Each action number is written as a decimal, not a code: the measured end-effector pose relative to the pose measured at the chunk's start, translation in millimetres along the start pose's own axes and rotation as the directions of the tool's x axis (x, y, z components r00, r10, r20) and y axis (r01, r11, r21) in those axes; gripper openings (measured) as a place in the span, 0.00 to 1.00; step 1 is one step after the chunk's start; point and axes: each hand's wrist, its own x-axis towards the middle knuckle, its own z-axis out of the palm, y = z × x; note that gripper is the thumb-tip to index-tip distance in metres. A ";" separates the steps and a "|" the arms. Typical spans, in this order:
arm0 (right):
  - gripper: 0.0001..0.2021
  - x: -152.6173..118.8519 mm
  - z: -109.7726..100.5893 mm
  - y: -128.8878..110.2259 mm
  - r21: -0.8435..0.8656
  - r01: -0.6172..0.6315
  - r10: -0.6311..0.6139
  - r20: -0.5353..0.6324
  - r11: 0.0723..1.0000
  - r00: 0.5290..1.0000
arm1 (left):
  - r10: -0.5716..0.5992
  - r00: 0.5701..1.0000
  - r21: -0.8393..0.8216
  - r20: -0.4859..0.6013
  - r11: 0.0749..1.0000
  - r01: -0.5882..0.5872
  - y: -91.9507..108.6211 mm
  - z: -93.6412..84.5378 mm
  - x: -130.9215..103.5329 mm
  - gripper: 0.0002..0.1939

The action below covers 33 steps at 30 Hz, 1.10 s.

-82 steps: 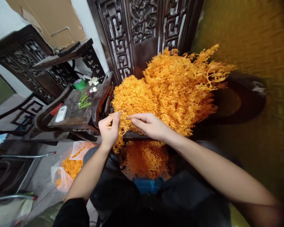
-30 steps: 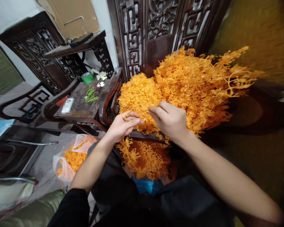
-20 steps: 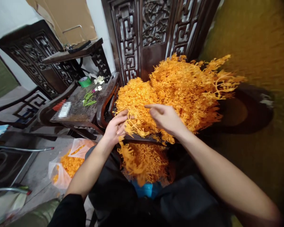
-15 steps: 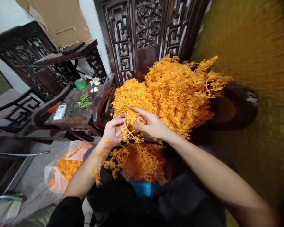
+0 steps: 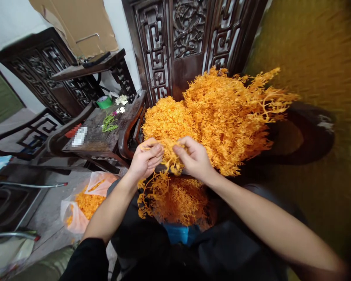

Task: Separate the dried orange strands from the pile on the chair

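A big heap of orange plastic sprigs (image 5: 219,113) lies on a dark wooden seat in front of me. My left hand (image 5: 146,159) and my right hand (image 5: 194,158) are both closed on one orange sprig cluster (image 5: 171,154) at the heap's near edge. Its branches hang down between my wrists. Below them a blue container (image 5: 179,233) between my knees holds more loose orange sprigs (image 5: 178,199).
A dark wooden side table (image 5: 96,142) at the left carries green stems, white flowers, a green tape roll (image 5: 104,102) and a blurred packet. A plastic bag of orange pieces (image 5: 84,205) lies on the floor. A carved wooden screen (image 5: 187,39) stands behind the heap.
Both hands have drawn a sprig cluster out of the heap's near edge and closed on it. The sprig that hung from the left hand has dropped lower.
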 end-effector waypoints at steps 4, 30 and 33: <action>0.19 6.9 -14.7 2.6 0.018 -0.047 0.046 0.012 0.999 0.999 | 0.028 1.000 0.020 -0.008 0.999 -0.028 4.5 -8.0 -0.1 0.17; 0.15 23.4 -35.8 -5.1 0.238 -0.322 0.305 0.108 0.916 0.946 | 0.121 0.990 0.352 0.072 0.926 -0.139 -12.8 -8.3 -9.7 0.28; 0.16 36.2 -58.4 8.6 0.320 -0.246 0.313 -0.178 0.915 0.933 | 0.181 0.982 0.268 0.045 0.945 -0.186 -6.4 -19.6 -10.8 0.26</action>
